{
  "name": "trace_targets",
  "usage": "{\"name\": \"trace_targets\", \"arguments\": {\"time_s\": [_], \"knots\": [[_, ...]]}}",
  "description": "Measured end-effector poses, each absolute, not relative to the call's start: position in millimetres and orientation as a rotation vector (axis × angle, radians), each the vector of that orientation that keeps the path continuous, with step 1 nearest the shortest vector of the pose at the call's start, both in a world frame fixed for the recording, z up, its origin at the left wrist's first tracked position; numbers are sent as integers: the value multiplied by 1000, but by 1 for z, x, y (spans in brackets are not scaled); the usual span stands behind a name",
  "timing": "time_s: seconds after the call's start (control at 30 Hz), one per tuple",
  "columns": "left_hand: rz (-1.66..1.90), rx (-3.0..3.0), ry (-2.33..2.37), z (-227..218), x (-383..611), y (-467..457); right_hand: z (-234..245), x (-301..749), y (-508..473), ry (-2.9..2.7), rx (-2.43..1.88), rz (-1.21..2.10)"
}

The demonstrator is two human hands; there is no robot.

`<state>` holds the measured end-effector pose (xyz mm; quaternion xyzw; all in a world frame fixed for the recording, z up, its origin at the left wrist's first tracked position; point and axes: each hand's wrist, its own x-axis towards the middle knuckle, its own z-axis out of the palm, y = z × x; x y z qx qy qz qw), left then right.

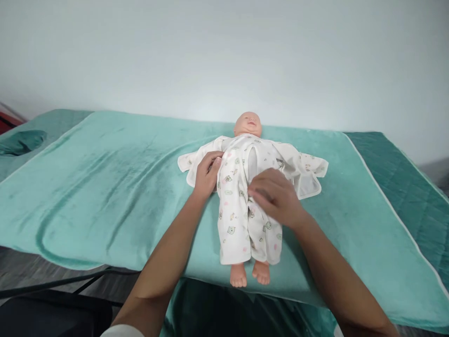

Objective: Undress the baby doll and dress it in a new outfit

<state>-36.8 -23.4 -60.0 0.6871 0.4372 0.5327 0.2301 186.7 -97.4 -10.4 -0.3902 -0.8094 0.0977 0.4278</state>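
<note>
A baby doll (pixel 248 123) lies on its back, head away from me and bare feet (pixel 238 275) toward me. A white baby jacket (pixel 301 173) with small prints spreads out under and beside its torso. Patterned white baby trousers (pixel 233 229) cover the legs and reach up over the belly, with an open slit at the crotch. My left hand (pixel 207 174) is closed at the left edge of the trousers' upper part, fingertips on the cloth. Over the right trouser leg, my right hand (pixel 275 195) has curled fingers by the slit; what they pinch, if anything, is hidden.
A light green plush blanket (pixel 105 196) covers the table, with wrinkles on the left. Darker green quilted cloth (pixel 403 187) shows at the right. A white wall (pixel 224 56) stands behind. A black chair-like object (pixel 52 311) is at the lower left.
</note>
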Motion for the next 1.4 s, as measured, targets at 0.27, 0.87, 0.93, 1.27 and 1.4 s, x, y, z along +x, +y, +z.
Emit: {"name": "trace_targets", "arguments": {"time_s": [0.27, 0.87, 0.93, 1.27, 1.4], "knots": [[1440, 1856, 1185, -69, -36, -18, -3, 153, -196, -2600, -1157, 471], [1491, 2005, 1148, -74, -37, -15, 1, 120, -260, -2653, -1206, 416], [1467, 2060, 1209, -78, -37, -12, 2, 118, -264, -2672, -1237, 377], [1269, 2240, 1457, -87, -36, -10, -26, 160, -284, -2007, -1492, 275], [1148, 2365, 1516, -83, -35, -14, -55, 167, -282, -1931, -1670, 191]]}}
